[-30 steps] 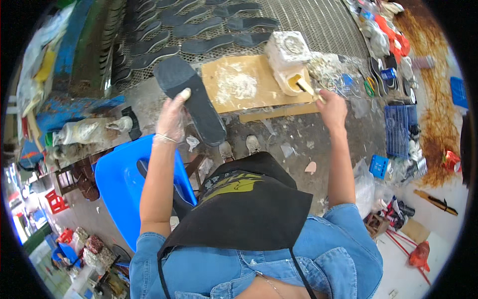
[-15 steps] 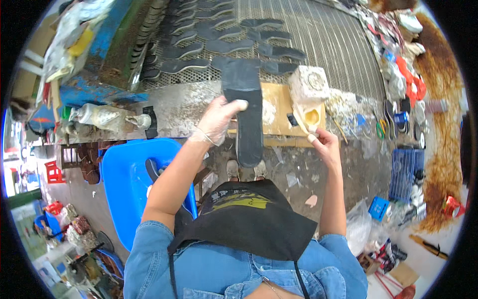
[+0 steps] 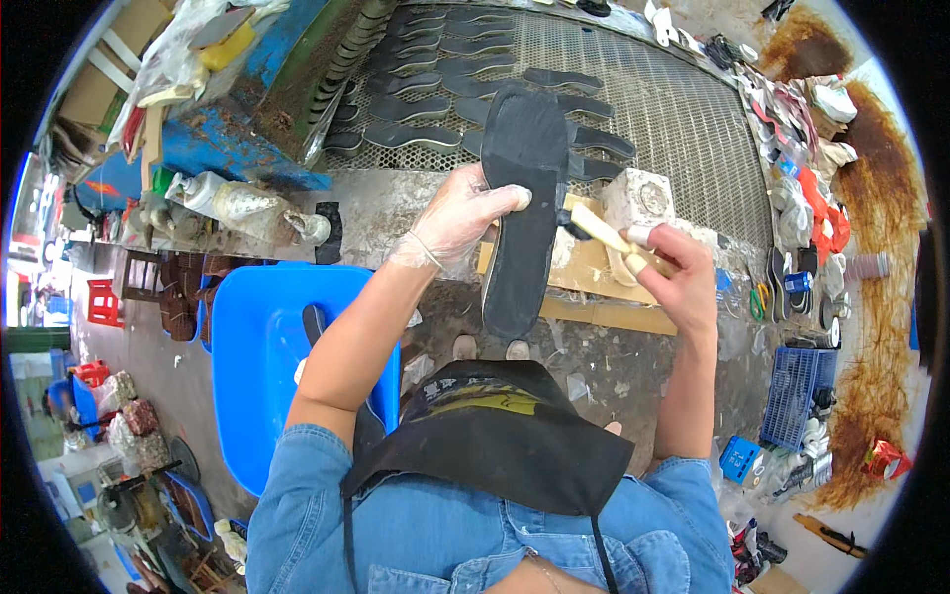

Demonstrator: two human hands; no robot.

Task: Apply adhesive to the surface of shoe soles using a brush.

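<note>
My left hand (image 3: 460, 223), in a clear glove, is closed on a black shoe sole (image 3: 520, 267), its thumb lying on the upper face. The sole is upright in view, broad end away from me, above the front edge of the bench. In my right hand (image 3: 683, 272), which has finger covers on the fingertips, is a brush (image 3: 602, 230) with a pale handle. Its dark bristle end is at the sole's right edge; whether it touches cannot be told. Behind the brush stands a white, crusted block (image 3: 638, 196) on a cardboard sheet (image 3: 609, 315).
Several black soles (image 3: 411, 136) lie in rows on a mesh belt (image 3: 683, 129). Bottles (image 3: 242, 208) rest at the bench's left. A blue chair (image 3: 252, 376) stands below. Scissors (image 3: 759, 301) and clutter line the right side. A blue crate (image 3: 789, 396) is on the floor.
My right hand has lifted the brush from beside the white block and brought it left to the sole. The left hand has shifted the sole slightly right, and my view has moved a little.
</note>
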